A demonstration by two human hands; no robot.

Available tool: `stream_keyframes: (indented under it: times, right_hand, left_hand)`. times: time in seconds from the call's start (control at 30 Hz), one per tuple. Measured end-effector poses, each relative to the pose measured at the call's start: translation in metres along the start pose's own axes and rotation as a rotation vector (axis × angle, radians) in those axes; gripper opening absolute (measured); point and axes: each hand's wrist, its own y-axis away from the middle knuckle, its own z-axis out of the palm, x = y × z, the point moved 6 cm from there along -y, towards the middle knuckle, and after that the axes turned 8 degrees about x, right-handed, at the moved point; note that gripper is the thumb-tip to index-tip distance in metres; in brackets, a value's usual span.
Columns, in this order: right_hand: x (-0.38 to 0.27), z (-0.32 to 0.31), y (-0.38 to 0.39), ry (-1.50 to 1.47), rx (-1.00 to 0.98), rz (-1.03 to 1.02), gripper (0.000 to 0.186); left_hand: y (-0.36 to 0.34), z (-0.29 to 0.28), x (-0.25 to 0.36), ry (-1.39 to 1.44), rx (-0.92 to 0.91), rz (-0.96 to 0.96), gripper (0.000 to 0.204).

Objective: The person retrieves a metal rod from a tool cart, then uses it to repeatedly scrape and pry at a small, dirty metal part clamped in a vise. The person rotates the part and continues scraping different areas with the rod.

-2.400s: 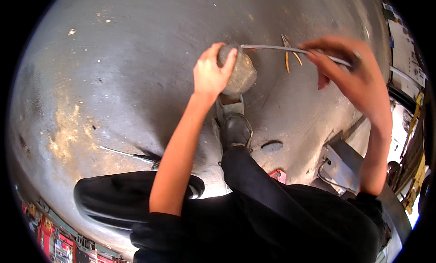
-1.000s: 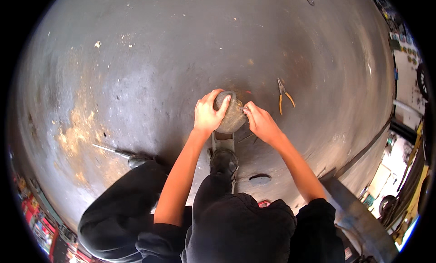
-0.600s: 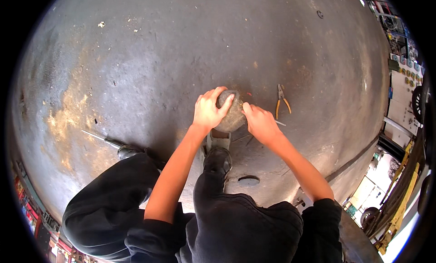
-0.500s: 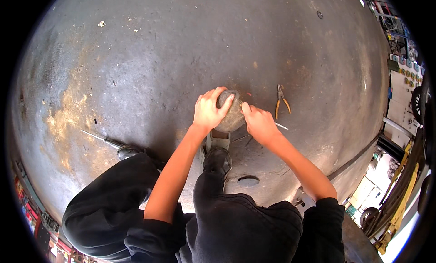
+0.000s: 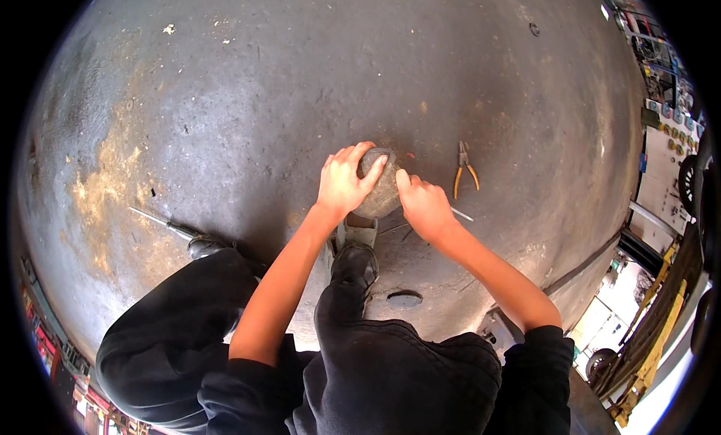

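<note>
My left hand [image 5: 344, 181] grips a round, grimy grey-brown metal piece [image 5: 379, 197] from its left and top, thumb across its upper face. At the piece's right side, my right hand [image 5: 426, 208] has its fingers curled round a thin silver rod [image 5: 463, 214] that pokes out beyond the knuckles; the rod's other end is hidden. Just below the piece is a pale metal bracket [image 5: 360, 231], with my right boot [image 5: 353, 262] against it. Pliers with orange handles [image 5: 472, 178] lie on the floor [image 5: 285, 89] to the right of both hands.
A screwdriver-like tool [image 5: 169, 225] lies near my left boot [image 5: 206, 246]. A dark disc [image 5: 404, 299] is right of my right boot, a small ring [image 5: 535, 29] farther off. Wheels [image 5: 687, 181], a wall board [image 5: 665, 149] and yellow metalwork [image 5: 650, 360] line the right edge.
Since the earliest frame, my right hand and rod have come down and left to the round piece. Lately both hands stay on it, shifting slightly; more rod shows beyond my knuckles.
</note>
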Motion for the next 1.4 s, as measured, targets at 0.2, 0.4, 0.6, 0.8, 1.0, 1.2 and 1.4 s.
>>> stream_keyframes:
  times: [0.2,0.4,0.6,0.8,1.0,1.2,1.4]
  right_hand:
    - [-0.004,0.000,-0.001,0.043,-0.021,0.014,0.017]
    - [-0.006,0.001,-0.001,0.072,0.002,0.047,0.019]
    - [-0.005,0.006,-0.002,0.005,-0.043,0.165,0.015]
    - [-0.005,0.006,0.001,-0.019,0.017,0.226,0.014]
    - [-0.009,0.002,0.001,-0.002,0.094,0.261,0.019]
    - [-0.002,-0.002,0.003,-0.152,0.168,0.283,0.027]
    - [0.011,-0.018,0.019,-0.255,0.269,0.275,0.034]
  left_hand:
    - [0.001,-0.002,0.001,-0.036,0.020,0.031,0.033]
    - [0.000,-0.001,0.002,-0.019,0.029,0.031,0.033]
    - [0.001,0.000,-0.002,0.026,0.039,-0.004,0.033]
    - [0.004,0.002,-0.005,0.177,0.058,-0.104,0.033]
    - [0.003,0.001,-0.005,0.205,0.041,-0.129,0.031]
    - [0.000,0.002,-0.006,0.255,0.033,-0.100,0.031]
    - [-0.002,0.001,-0.002,0.251,0.021,-0.062,0.027]
